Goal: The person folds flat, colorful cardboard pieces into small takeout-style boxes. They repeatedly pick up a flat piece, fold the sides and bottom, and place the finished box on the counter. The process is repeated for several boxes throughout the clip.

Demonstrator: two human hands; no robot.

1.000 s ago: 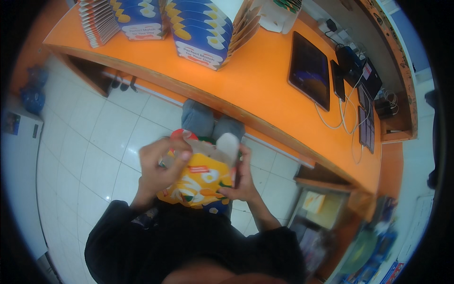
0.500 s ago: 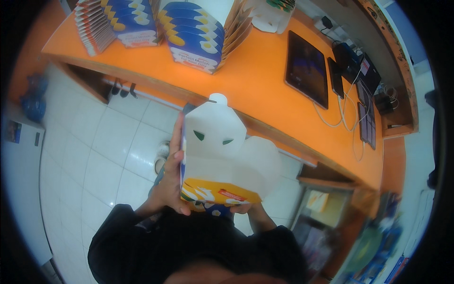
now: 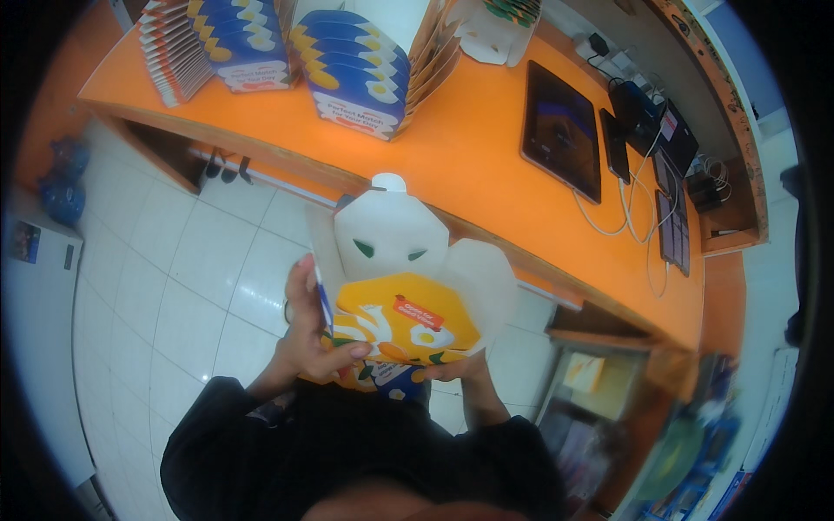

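Between my hands is a folding paper food box, white inside, with flaps spread. Its far flap has a rounded tab and two leaf-shaped slots; another white flap leans out on the right. The near flap is yellow with egg pictures and lies tilted over the box's opening. My left hand grips the left side, fingers along a side flap and thumb at the yellow flap's lower corner. My right hand holds the near right edge; most of its fingers are hidden underneath.
The orange counter runs across ahead of me. On it stand nested blue boxes, another stack and an opened white box. To the right lie a tablet, phones and white cables. Below is a shelf.
The yellow flap has folded inward over the opening and now shows its broad face. The left side flap has swung outward. My left thumb has moved up onto the yellow flap's corner.
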